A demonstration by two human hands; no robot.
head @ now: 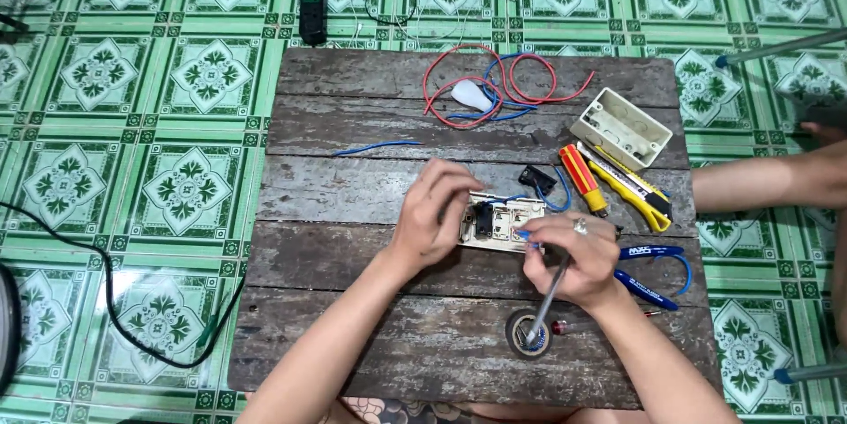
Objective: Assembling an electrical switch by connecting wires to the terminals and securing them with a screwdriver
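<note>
The left hand's [430, 217] grip was clamped on the switch plate's [501, 222] left end, near the middle of the worktop [353, 239]; the right hand's [569, 256] grip was closed on a screwdriver [545, 300] whose tip met the plate's front edge; judged, a terminal was being wired, calling for steady turning next; beyond the plate lay one tape roll [528, 336], one yellow knife [631, 187], one box [621, 127].

Floor tiles [132, 124]: green with white floral medallions. Weathered grey-brown plank board [353, 195]; red and blue wire loops [494, 80] at twelve o'clock. Red-and-yellow screwdriver [583, 179], yellow-and-black utility knife [631, 187], cream junction box [620, 127] at two o'clock.
</note>
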